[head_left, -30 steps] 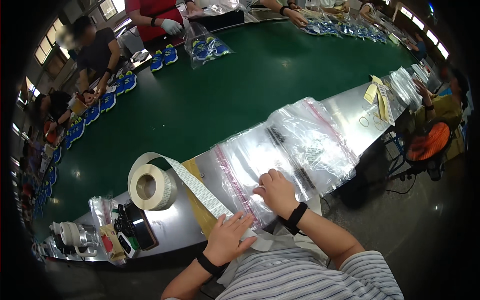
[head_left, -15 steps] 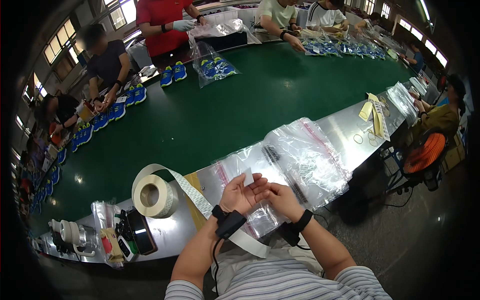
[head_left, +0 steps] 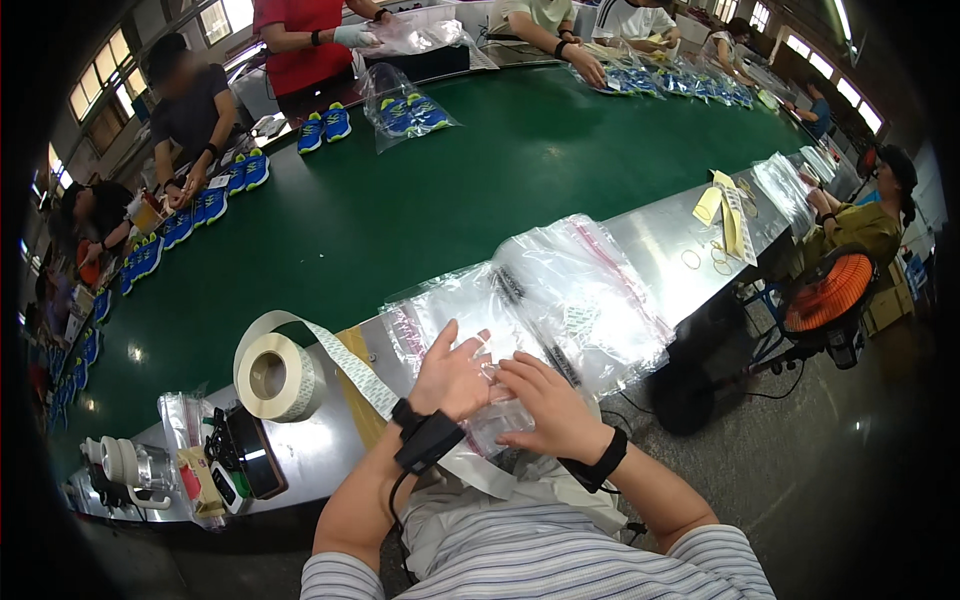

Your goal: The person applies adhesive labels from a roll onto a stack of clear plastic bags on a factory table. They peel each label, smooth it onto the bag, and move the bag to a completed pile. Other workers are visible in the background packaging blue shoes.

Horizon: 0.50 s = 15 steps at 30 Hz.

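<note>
— What are our fingers doing?

— Our left hand (head_left: 452, 372) has its fingers spread flat on a clear plastic bag (head_left: 470, 330). Our right hand (head_left: 545, 405) curls its fingers over the near end of the same bag. We cannot tell if it pinches the bag.

— Where is the bag?

— It lies on the shiny metal ledge (head_left: 660, 250), right in front of us, close to the near edge. A second pile of clear bags (head_left: 590, 290) touches it on the right.

— Is there room to move?

— Not much on the left. A strip of white labels (head_left: 345, 362) runs just beside our left wrist, up to a big roll of labels (head_left: 272, 374). Farther left sits a black device (head_left: 250, 455). To the right, past the pile, the ledge has some yellow slips (head_left: 722, 205).

— And behind the bag?

— A wide green belt (head_left: 400, 190) with lots of open space. Other people stand on the far side with little blue shoes (head_left: 322, 127). An orange fan (head_left: 830, 295) stands on the floor at our right.
</note>
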Motion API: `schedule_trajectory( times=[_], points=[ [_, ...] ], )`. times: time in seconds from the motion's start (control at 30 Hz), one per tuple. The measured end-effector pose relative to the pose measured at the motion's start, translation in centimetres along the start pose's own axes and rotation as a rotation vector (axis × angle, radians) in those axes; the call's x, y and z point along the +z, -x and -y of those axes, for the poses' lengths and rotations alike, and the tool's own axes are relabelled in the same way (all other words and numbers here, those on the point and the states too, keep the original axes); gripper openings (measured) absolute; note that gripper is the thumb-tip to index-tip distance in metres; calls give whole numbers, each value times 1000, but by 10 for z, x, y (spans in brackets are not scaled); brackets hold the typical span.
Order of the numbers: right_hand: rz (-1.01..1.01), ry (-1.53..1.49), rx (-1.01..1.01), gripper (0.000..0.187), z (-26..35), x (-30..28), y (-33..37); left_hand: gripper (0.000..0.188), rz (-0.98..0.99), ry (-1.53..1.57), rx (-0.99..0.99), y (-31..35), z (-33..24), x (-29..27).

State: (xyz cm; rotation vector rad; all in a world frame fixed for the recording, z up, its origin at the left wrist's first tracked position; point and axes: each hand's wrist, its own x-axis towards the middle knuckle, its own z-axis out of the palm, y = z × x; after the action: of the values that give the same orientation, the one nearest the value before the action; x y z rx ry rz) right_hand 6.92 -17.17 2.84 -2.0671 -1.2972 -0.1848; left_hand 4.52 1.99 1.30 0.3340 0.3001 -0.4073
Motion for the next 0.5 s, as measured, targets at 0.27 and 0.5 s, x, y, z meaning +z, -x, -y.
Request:
schedule_trajectory(
  times=[0.27, 0.5],
  points=[
    [-314, -214, 394, 13, -26, 4, -11, 31, 248, -518, 552, 53, 33, 8],
    [-610, 95, 994, 20, -100, -68, 34, 37, -257, -47, 355, 25, 24, -56]
  ],
)
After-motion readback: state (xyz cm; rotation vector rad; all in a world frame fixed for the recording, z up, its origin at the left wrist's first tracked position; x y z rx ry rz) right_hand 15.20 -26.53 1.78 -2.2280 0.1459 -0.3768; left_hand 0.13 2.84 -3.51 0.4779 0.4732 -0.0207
